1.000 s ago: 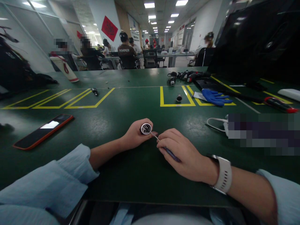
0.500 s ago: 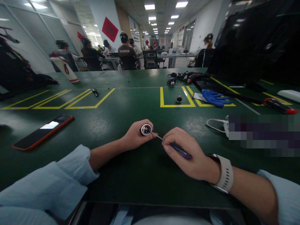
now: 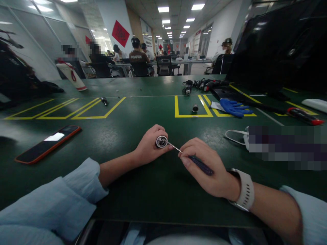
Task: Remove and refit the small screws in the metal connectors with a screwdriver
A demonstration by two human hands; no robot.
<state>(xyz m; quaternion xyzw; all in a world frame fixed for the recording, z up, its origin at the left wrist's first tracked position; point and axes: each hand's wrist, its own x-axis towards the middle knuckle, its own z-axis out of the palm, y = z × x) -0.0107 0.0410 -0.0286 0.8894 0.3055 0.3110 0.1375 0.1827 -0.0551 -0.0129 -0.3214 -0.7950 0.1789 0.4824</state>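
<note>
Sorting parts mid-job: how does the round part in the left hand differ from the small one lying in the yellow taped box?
The held part is gripped by the left hand, with the thin tool in the right hand at its rim; the boxed part lies untouched on the table. The held part shows a bright silver ring; the boxed part looks darker. Both are small and round.

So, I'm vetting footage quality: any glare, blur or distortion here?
Head view: ceiling lights glare on the far table and the phone screen; head view: wide-angle distortion stretches the sleeves at the corners; head view: left hand, metal cylinder, right hand and screwdriver look sharp.
</note>
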